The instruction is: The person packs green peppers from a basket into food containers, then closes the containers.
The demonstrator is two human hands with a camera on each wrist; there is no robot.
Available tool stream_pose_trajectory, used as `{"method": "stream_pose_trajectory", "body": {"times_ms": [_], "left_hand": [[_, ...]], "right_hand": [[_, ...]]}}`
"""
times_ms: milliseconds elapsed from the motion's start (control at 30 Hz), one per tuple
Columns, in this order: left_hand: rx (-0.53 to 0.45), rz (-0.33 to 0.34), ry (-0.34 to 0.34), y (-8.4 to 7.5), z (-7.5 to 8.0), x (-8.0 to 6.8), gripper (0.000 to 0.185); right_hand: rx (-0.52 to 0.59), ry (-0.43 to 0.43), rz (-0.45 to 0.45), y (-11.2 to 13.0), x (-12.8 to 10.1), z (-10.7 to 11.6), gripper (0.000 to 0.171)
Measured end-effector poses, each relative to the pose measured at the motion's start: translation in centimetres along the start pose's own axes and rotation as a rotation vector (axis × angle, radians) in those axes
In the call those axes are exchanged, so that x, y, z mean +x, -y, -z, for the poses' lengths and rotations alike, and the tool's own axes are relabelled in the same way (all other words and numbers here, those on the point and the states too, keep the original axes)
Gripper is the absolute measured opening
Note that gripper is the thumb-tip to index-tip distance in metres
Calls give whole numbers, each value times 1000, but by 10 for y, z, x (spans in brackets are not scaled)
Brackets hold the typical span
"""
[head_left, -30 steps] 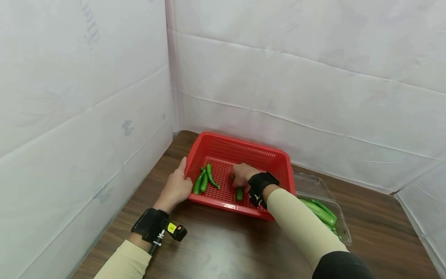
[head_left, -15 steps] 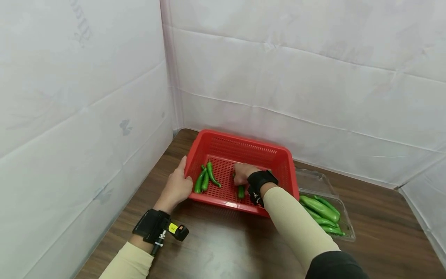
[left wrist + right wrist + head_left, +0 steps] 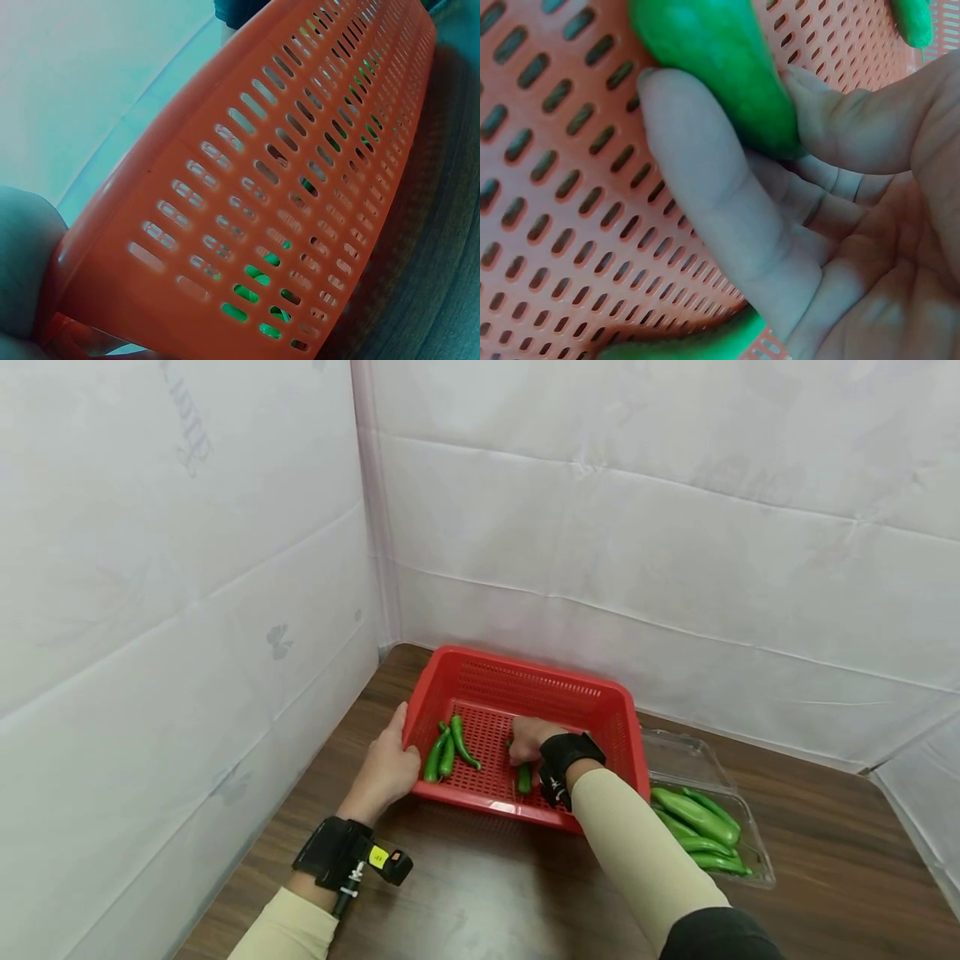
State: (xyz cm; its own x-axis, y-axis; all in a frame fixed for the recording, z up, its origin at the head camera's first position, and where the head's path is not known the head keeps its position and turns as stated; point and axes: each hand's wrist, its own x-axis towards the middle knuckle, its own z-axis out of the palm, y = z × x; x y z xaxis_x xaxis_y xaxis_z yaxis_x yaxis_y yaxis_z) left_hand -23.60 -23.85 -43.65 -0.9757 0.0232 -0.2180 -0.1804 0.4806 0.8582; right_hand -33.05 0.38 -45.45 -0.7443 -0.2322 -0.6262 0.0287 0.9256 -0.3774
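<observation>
- The right hand (image 3: 531, 739) is down inside the red basket (image 3: 525, 681), thumb and fingers (image 3: 705, 195) curled round a green chili pepper (image 3: 720, 75); the wrist view shows the grip plainly, with the pepper lying against the perforated floor.
- From the head view only the lower end of that pepper (image 3: 524, 778) shows below the hand; the rest is covered by the knuckles and the black wrist strap.
- The left hand (image 3: 384, 768) grips the basket's left near corner, thumb along the rim and fingers hidden beneath or behind the wall.
- In the left wrist view only a blurred bit of that hand (image 3: 22, 262) appears at the edge, pressed to the basket's slotted wall (image 3: 285, 187); green shows through the slots, too broken up to tell apart.
- A small cluster of peppers (image 3: 448, 747) lies in the basket's left part, apart from the right hand.
- A clear plastic container (image 3: 742, 852) holding more green peppers (image 3: 693, 817) stands on the wooden counter (image 3: 480, 893) just right of the basket; the right forearm cuts off its near left edge.
</observation>
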Motion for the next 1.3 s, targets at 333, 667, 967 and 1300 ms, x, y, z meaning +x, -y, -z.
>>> {"method": "stream_pose_trajectory", "body": {"times_ms": [333, 667, 967, 1300], "left_hand": [[22, -29, -9, 2, 4, 0, 77], [24, -15, -5, 4, 5, 4, 76], [38, -33, -9, 3, 1, 12, 76], [40, -27, 1, 5, 0, 22, 77]], "right_hand": [[-82, -1, 63, 4, 4, 0, 18], [-50, -16, 108, 0, 7, 0, 34], [31, -52, 121, -6, 3, 4, 35], [36, -96, 122, -9, -4, 18, 24]]}}
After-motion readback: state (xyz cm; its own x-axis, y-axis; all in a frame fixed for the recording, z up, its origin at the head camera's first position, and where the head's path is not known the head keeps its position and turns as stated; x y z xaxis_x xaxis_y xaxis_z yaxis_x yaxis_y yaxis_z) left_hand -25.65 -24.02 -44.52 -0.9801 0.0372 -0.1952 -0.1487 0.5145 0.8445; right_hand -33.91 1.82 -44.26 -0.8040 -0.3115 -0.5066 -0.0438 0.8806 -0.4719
